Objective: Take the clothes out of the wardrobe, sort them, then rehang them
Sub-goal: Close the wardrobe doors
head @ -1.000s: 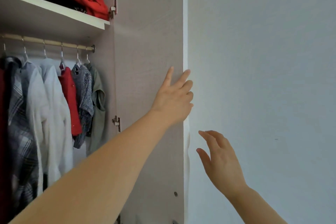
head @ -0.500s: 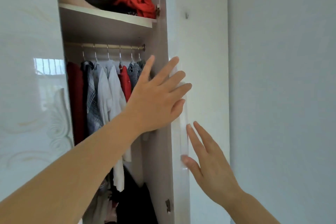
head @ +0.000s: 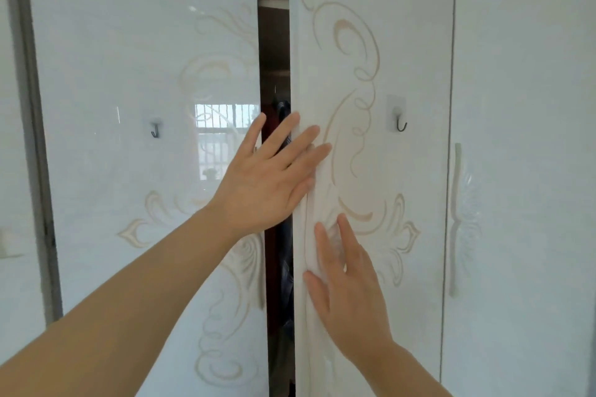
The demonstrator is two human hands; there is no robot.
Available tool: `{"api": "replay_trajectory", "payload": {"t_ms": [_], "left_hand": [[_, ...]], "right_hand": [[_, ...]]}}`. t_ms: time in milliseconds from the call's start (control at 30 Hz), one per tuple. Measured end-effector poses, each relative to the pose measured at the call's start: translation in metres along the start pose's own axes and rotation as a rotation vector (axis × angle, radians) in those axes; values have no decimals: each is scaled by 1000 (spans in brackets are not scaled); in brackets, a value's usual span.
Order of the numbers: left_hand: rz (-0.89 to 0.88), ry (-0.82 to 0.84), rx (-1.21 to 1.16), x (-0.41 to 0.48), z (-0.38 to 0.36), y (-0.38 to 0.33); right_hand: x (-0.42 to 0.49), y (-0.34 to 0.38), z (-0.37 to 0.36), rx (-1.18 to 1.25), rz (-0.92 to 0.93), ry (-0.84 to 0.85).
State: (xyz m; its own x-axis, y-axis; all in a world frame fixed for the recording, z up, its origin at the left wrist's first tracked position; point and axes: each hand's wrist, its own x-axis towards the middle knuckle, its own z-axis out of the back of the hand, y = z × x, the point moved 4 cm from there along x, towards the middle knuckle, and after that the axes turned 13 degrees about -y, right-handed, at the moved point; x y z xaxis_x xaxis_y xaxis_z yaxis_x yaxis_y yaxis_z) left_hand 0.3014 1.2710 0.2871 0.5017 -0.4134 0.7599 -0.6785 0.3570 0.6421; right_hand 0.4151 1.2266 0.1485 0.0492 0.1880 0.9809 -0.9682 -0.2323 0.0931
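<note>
While a glossy white wardrobe door with gold scrollwork [head: 371, 42] stands ajar, a narrow dark gap is left along its free edge, and two bare hands are laid against it. The left grip [head: 264, 177] is stretched across the gap, its fingers [head: 303, 143] straight and spread and their tips pressed on the door's free edge; nothing is held in it. The right grip [head: 348, 293] is set lower on the same door, its palm and straight fingers flat on the raised white moulding beside that edge, and it too is empty.

Dark red and dark blue clothes [head: 285, 271] are glimpsed inside the wardrobe through the gap, just past the ajar door's free edge, above and below the left wrist. A pale shelf edge [head: 274, 4] is seen high in the same gap.

A small dark hook on a clear pad [head: 400, 123] is fixed to the ajar door, level with the left fingertips. Across the gap, a matching glossy door [head: 129, 74] is shown closed, with a second dark hook [head: 155, 129] and the reflection of a barred window [head: 222, 138]. Beyond the ajar door's other edge, a third white door [head: 522, 171] is fitted with a long white handle [head: 454, 219].
</note>
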Motion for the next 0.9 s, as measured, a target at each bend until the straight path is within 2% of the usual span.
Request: {"api": "replay_trajectory", "payload": {"t_ms": [233,567,900], "left_hand": [[56,-43,-28,-43,-58,37],[151,9,-98,-89,-145,67],[262,-166,-205,-101,-172,68]], "right_hand": [[13,1,-80,-34,32,-88],[28,-16,-180,-97,5,-200],[25,-40,-219,-167,136,-376]]}}
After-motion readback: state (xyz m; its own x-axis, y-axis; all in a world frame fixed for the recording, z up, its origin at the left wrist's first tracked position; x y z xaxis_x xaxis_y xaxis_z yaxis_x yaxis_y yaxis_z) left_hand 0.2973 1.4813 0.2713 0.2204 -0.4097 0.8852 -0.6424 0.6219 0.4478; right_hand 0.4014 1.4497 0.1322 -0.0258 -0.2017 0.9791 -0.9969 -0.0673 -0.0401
